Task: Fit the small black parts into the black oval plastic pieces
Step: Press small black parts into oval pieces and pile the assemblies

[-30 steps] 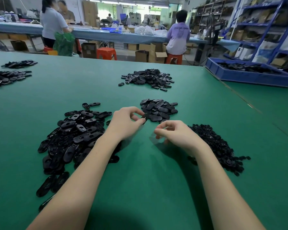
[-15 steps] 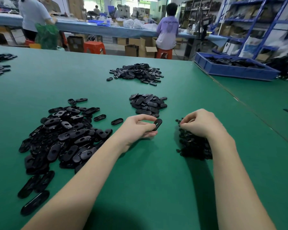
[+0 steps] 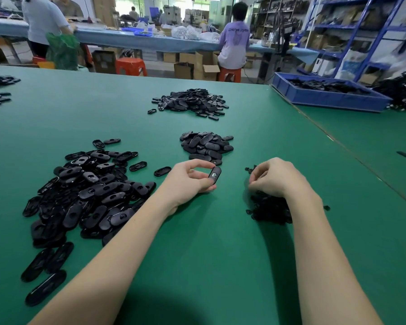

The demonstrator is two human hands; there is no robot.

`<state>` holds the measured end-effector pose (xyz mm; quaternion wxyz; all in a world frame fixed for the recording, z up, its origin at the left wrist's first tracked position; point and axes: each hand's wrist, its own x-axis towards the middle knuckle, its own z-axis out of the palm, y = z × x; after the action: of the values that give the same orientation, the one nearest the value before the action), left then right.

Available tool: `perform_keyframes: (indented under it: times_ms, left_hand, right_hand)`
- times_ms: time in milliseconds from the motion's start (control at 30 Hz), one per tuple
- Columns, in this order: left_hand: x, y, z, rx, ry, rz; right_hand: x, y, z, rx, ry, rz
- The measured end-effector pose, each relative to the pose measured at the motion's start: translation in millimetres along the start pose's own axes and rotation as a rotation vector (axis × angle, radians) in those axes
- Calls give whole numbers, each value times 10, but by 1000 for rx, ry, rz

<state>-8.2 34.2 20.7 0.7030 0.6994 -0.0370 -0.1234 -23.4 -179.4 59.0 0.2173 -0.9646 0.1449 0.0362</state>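
An oval piece [image 3: 214,175] was pinched on edge between the thumb and fingertips of the left hand [image 3: 187,181], held just above the green table [image 3: 197,254], with a pale spot showing at its opening. The right hand [image 3: 273,178] was curled, fingers down, on the far end of the heap of small black parts [image 3: 268,208]; whether a part had actually been caught between its fingertips could not be told, since they were turned away and the parts are tiny. From here the likeliest failure was judged to be a pick of none, or of several parts clumped together, because the heap is dense and tangled. A part could also be presented the wrong way round and not seat in the opening, or be dropped on the way across and lost against other black pieces. The edge-on pinch was light, so pressure from the insertion might twist the piece out of the fingers. The big unfilled pile [image 3: 85,193] lay to the left, and a smaller stack [image 3: 206,146] lay just beyond the left hand; mixing a failed piece into either would be hard to notice.
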Motion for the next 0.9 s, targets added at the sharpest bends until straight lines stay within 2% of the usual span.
perform_keyframes:
  times_ms: [133, 233, 633, 900]
  left_hand:
    - [44, -22, -5, 47, 35, 20]
    - [67, -27, -11, 63, 50, 19]
    - [80, -12, -61, 16, 37, -3]
    - [82, -5, -88, 14, 10, 0]
  right_hand:
    - [8, -70, 60, 345, -9, -161]
    - [-3, -156, 160, 459, -18, -252]
    - [-37, -211, 240, 564, -131, -293]
    - [-23, -265, 283, 627, -66, -286]
